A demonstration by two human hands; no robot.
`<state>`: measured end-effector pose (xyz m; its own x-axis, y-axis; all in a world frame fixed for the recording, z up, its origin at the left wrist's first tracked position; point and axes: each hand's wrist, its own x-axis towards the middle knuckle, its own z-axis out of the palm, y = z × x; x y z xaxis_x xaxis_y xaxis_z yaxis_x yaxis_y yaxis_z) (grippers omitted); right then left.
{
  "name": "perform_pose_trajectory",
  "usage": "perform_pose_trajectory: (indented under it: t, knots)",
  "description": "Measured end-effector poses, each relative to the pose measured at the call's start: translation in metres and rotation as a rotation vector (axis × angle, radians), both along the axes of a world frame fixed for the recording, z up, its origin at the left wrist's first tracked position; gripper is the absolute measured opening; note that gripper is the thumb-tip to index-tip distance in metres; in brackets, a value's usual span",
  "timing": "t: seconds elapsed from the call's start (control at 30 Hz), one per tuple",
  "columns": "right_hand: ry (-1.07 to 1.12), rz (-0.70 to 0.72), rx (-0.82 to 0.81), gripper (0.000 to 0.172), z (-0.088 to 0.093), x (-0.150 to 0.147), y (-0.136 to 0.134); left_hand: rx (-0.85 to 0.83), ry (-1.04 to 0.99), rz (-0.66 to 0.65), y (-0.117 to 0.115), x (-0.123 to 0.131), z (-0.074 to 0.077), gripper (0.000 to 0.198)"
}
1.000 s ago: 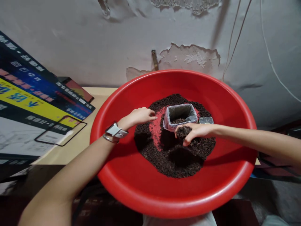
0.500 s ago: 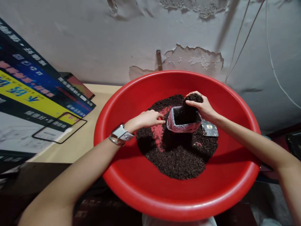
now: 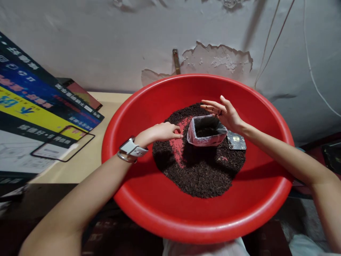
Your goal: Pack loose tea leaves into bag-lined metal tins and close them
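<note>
A square container lined with clear plastic (image 3: 206, 141) stands upright amid dark, loose leaf-like bits (image 3: 205, 179), which look like tea leaves, in a large red basin (image 3: 149, 213). More of the same dark material lies inside the container. Just above its right rear edge is my right hand (image 3: 226, 113), fingers stretched and spread, a few dark bits stuck to them. My left hand (image 3: 167, 131) hovers left of the container over the leaves, fingers loosely bent and apart from the thumb, holding nothing visible. A small metallic lid or plate (image 3: 236, 141) rests on the leaves to the container's right.
Left of the basin, a printed box (image 3: 50, 110) and a thin black frame (image 3: 64, 144) are on a pale wooden surface (image 3: 112, 103). Behind rises a wall (image 3: 112, 49) with peeling paint and hanging cords (image 3: 274, 39). A dark object (image 3: 331, 154) sits at the far right.
My right hand has let go of its clump of leaves and opened above the container. The left hand stays nearly in place. The whole view has shifted slightly.
</note>
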<state>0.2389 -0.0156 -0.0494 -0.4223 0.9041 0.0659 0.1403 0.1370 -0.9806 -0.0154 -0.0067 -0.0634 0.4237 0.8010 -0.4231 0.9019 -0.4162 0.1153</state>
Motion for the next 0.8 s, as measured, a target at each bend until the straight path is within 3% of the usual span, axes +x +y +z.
perform_pose_trajectory:
  t: [0.1,0.23,0.33,0.43,0.5,0.63,0.7,0.8]
  knots:
    - [-0.154,0.016,0.103,0.062,0.010,0.002,-0.005,-0.059,0.035,-0.029,0.007,-0.003,-0.009,0.056]
    - [-0.407,0.062,0.361,0.034,0.029,0.001,-0.023,-0.124,0.080,-0.028,0.014,-0.002,-0.036,0.053]
    - [-0.643,0.341,0.360,0.022,0.032,-0.003,-0.043,-0.234,0.074,-0.056,0.012,0.005,-0.059,0.034]
    - [-0.930,0.699,0.210,0.029,0.004,-0.006,-0.058,-0.384,0.046,-0.114,0.000,0.017,-0.075,0.027]
    - [-1.061,0.775,0.147,0.040,-0.030,-0.005,-0.063,-0.386,0.010,-0.183,-0.015,0.029,-0.079,0.027]
    - [-1.082,0.641,0.161,0.056,-0.089,-0.001,-0.062,-0.070,-0.118,-0.339,-0.050,0.055,-0.082,0.035]
    - [-1.087,0.591,0.122,0.062,-0.103,0.002,-0.058,-0.015,-0.153,-0.402,-0.060,0.064,-0.087,0.039]
    - [-1.077,0.561,0.013,0.070,-0.112,0.009,-0.052,-0.077,-0.194,-0.480,-0.063,0.068,-0.097,0.045]
